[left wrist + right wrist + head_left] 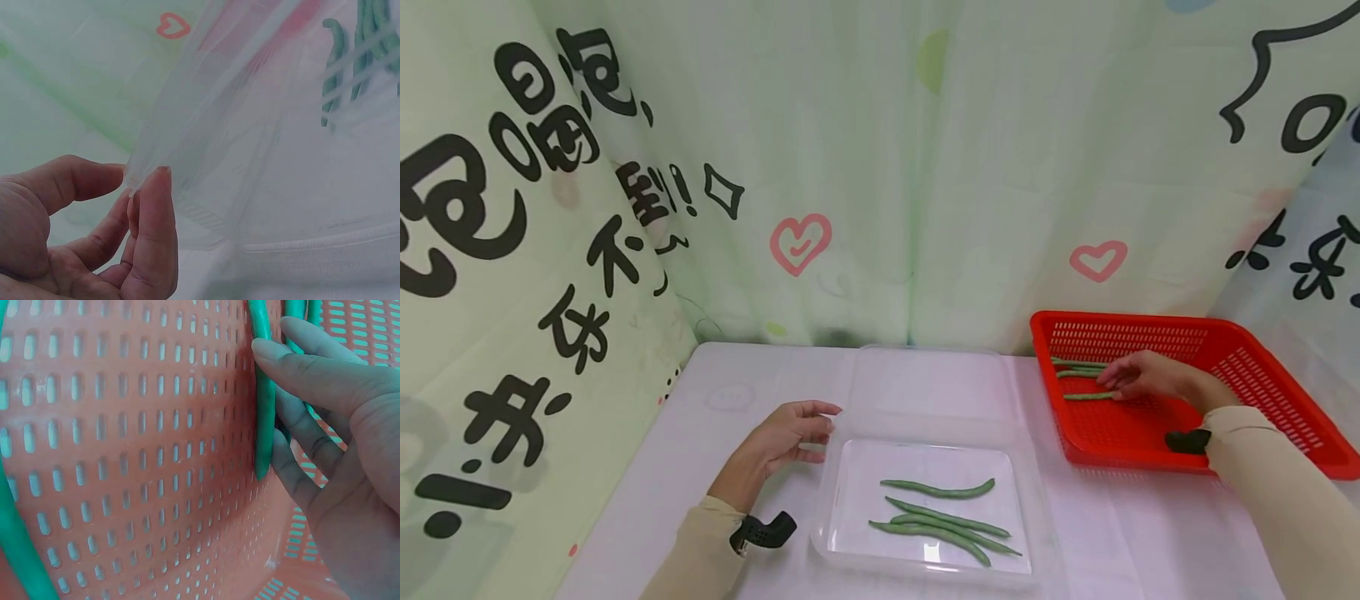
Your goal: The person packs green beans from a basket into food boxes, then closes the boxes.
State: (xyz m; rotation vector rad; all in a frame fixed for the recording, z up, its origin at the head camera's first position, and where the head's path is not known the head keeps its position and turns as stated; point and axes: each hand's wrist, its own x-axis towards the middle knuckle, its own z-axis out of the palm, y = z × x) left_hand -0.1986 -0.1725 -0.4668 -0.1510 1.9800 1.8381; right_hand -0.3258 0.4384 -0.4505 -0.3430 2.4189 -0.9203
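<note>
A green bean (1086, 397) in the red basket (1120, 451), by the back edge of the worktop (662, 483) toward its right, is pinched between thumb and fingers of the right hand (1150, 379); more beans (1077, 374) lie beside it. Left of the basket, four loose beans (937, 492) lie in a clear container (822, 533), its lid (932, 383) folded toward the back edge. The left hand (793, 433) pinches the container's left rim. A printed curtain (865, 167) hangs behind.

On the curtain (865, 125), "不" (611, 265), exclamation marks (463, 492) and pink hearts (802, 244) are displayed; the other black characters (507, 417) cannot surely be read.
</note>
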